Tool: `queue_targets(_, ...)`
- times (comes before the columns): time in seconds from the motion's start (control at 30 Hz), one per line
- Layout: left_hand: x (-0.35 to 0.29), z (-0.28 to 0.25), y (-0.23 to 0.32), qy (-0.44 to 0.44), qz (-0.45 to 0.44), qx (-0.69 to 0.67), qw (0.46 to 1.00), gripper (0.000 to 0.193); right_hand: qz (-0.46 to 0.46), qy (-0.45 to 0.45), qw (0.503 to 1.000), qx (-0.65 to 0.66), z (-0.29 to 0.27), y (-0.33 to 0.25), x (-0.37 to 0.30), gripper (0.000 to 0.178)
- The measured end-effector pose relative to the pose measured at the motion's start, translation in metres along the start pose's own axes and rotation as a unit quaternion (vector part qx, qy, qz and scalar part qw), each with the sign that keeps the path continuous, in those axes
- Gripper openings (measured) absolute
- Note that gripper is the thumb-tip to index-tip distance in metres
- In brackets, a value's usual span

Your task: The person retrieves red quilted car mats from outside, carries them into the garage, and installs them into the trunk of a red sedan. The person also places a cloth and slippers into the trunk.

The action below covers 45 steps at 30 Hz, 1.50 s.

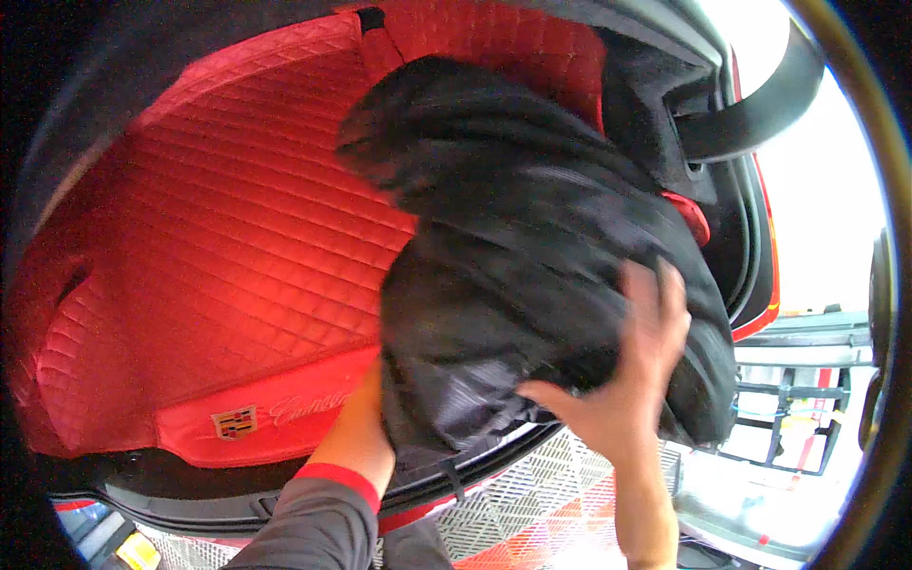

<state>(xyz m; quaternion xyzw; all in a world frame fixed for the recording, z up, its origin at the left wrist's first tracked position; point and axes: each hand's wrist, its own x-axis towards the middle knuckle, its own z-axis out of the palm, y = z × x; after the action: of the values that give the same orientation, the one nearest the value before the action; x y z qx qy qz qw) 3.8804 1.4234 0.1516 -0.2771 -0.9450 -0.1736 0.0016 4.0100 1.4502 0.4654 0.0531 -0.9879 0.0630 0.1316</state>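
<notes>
A large bundle of black fabric (532, 256), creased and blurred, fills the right half of the car's open boot. Its kind I cannot make out. My right hand (627, 370) is on or just over its near right side, thumb and fingers spread apart. At the bundle's near left edge is my left hand (369, 418), its fingers hidden behind the fabric. Beneath and left of the bundle, a red quilted boot liner (237, 256) covers the boot floor and sides.
The boot's dark rear sill (218, 503) curves along the near edge. A black curved part (760, 109) sticks out at the far right. Below lies grey and red grid flooring (513, 503). A rack with bars (788, 418) stands on the right, a yellow item (139, 551) at lower left.
</notes>
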Motion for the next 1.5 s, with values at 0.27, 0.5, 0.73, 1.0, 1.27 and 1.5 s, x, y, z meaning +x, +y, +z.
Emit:
queue_targets(0.27, -0.088, -0.037, -0.044, -0.018, -0.007, -0.197, 0.980, 0.043, 0.066, -0.287, 0.946, -0.134, 0.163, 0.064, 0.118, 0.025)
queue_targets(0.5, -0.126, -0.113, -0.065, 0.279, -0.141, -0.621, 0.719, 0.063, 0.207, -0.260, 0.930, -0.157, 0.192, 0.205, 0.121, 0.035)
queue_targets(0.73, -0.028, -0.101, 0.049, 0.032, -0.115, -0.385, 0.915, 0.096, 0.323, -0.167, 0.884, 0.294, 0.098, 0.131, 0.100, 0.044)
queue_targets(1.0, -0.003, -0.066, 0.056, 0.074, -0.151, -0.159, 0.973, 0.065, -0.050, -0.175, 0.951, -0.250, 0.124, 0.071, 0.050, 0.055)
queue_targets(1.27, -0.250, -0.123, -0.125, 0.006, 0.068, -0.186, 0.980, 0.049, -0.049, -0.114, 0.931, -0.344, 0.150, 0.131, 0.034, 0.059)
queue_targets(1.5, -0.542, -0.231, -0.354, -0.155, -0.429, 0.341, 0.822, 0.063, -0.143, -0.178, 0.950, -0.214, 0.144, -0.109, 0.010, 0.062)
